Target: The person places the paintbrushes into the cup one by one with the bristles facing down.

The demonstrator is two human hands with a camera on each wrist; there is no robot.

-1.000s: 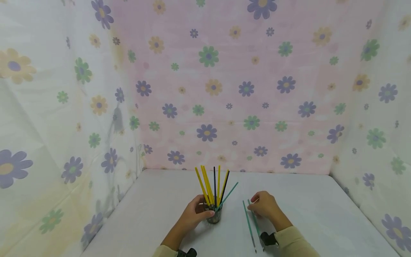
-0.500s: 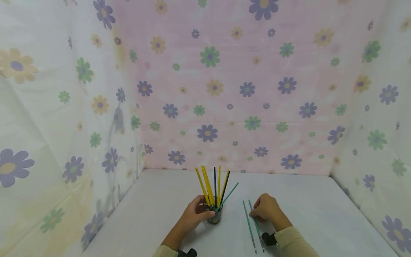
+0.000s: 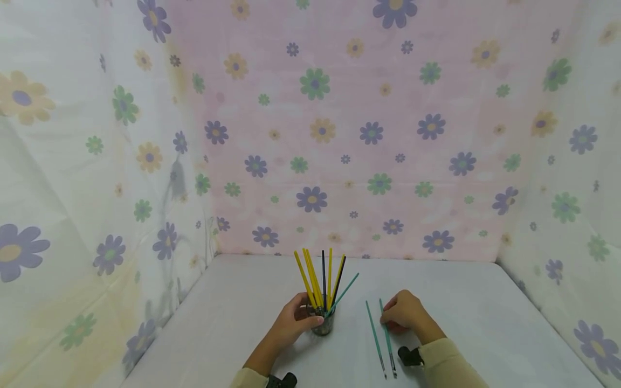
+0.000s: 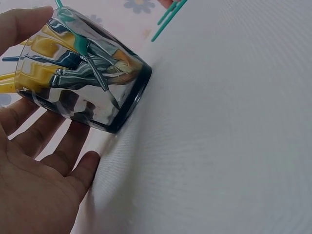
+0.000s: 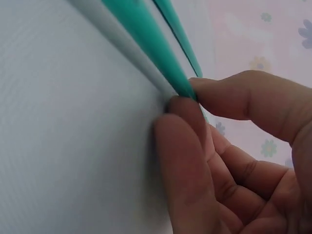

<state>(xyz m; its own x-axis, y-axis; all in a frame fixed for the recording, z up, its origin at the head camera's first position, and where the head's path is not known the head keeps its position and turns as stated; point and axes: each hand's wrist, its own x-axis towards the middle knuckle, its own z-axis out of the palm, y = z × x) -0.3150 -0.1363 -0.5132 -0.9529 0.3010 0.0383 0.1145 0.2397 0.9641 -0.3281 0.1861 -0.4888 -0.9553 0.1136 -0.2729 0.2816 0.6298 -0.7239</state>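
Observation:
My left hand [image 3: 291, 326] holds a clear glass [image 3: 324, 326], thumb near the rim and fingers along the far side. Inside stand several paintbrushes, bristles down: yellow-handled paintbrushes [image 3: 313, 275], dark ones [image 3: 324, 277] and a leaning green paintbrush [image 3: 345, 291]. In the left wrist view, bristles show through the glass wall above its thick base [image 4: 134, 97]. To the right, my right hand [image 3: 408, 313] pinches a green paintbrush [image 3: 388, 343] near its handle end, between thumb and fingertips, low over the table. Just left of it a second green paintbrush [image 3: 375, 335] lies roughly parallel.
The white table [image 3: 233, 291] has rounded far corners. Behind it hangs a pink flowered cloth [image 3: 339, 178], and pale flowered sheets [image 3: 87, 183] close off both sides. Dark wrist cameras [image 3: 409, 356] sit at both cuffs.
My right hand's fingers have closed on the right-hand green paintbrush, and its handle end has shifted slightly rightward, away from the other one. The left hand and glass stay put.

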